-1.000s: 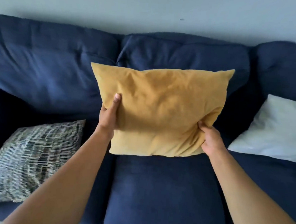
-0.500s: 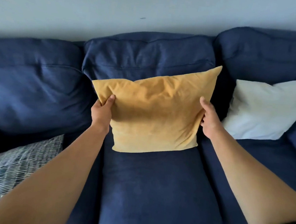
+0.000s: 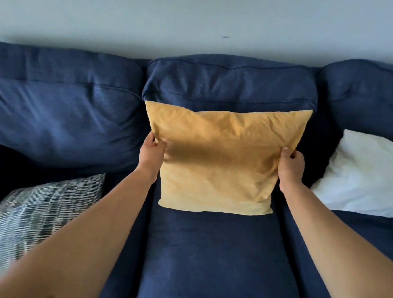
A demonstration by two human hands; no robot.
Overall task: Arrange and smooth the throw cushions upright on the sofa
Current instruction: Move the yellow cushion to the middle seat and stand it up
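Two hands hold the yellow cushion [image 3: 220, 159] upright at the centre of the navy sofa [image 3: 206, 254], its lower edge resting on the middle seat and its back against the middle backrest. My left hand [image 3: 151, 155] grips its edge at 9 o'clock, thumb on the front face and my fingers [image 3: 150, 138] wrapped behind, pinching the fabric. My right hand [image 3: 291, 168] grips the edge at 3 o'clock, fingers curled over the seam and pinching it too. The cover is creased near the top corners.

A patterned grey cushion [image 3: 35, 216] lies tilted on the left seat at 8 o'clock, well apart from the yellow one. A white cushion [image 3: 365, 174] leans against the right backrest at 3 o'clock, near my right hand but not touching it.
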